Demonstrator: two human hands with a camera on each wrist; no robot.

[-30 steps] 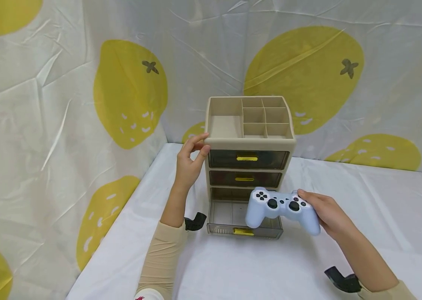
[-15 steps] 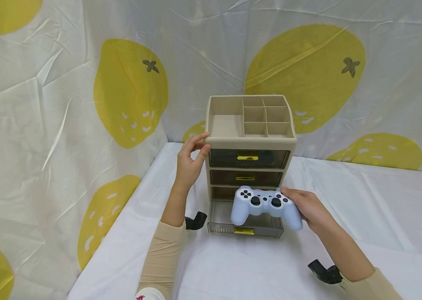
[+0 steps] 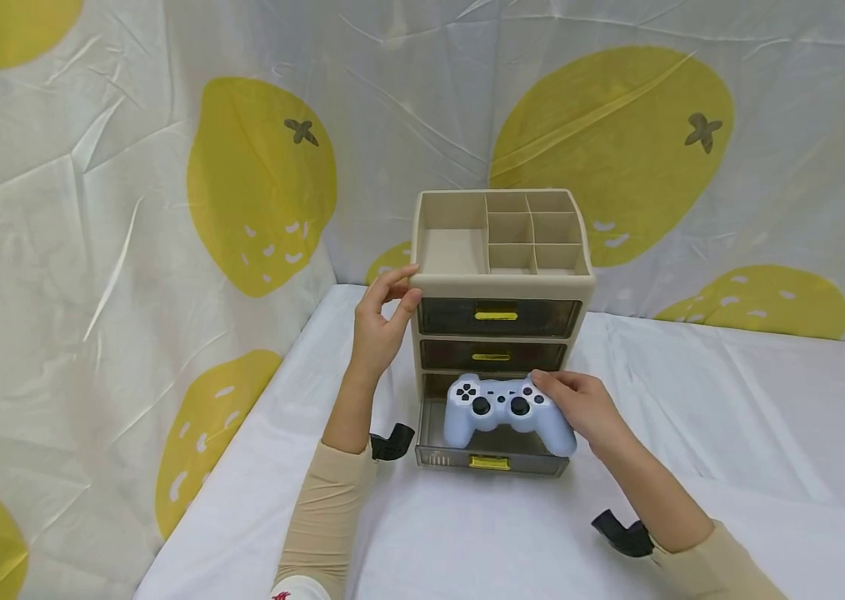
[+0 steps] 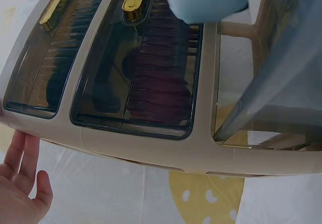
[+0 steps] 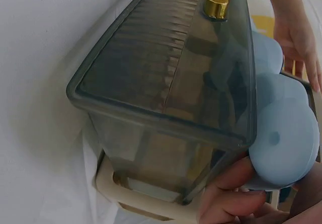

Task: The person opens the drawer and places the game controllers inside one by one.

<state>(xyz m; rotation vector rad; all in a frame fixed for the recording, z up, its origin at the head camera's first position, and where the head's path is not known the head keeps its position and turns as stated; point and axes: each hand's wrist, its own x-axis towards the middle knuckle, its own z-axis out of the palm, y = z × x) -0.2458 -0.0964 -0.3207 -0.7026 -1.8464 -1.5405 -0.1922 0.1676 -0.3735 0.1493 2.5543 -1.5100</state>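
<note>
A light-blue game controller (image 3: 501, 410) is held by its right grip in my right hand (image 3: 587, 408), thumb on top near the buttons. It hovers over the pulled-out clear bottom drawer (image 3: 445, 457) of a beige desktop organizer (image 3: 501, 287). In the right wrist view the controller's rounded grips (image 5: 284, 138) sit right at the drawer's front rim, with my curled fingers (image 5: 234, 199) beneath. My left hand (image 3: 381, 329) touches the organizer's upper left corner; its fingers rest lightly against the side in the left wrist view.
Two dark upper drawers (image 3: 460, 317) with yellow handles are closed. Divided compartments (image 3: 510, 229) form the organizer's top. White cloth (image 3: 707, 400) covers the table, and a lemon-print curtain (image 3: 407, 100) hangs close behind and on the left.
My right hand has carried the controller leftward, from the drawer's right side to over its middle, and levelled it. The left hand stays at the organizer's corner.
</note>
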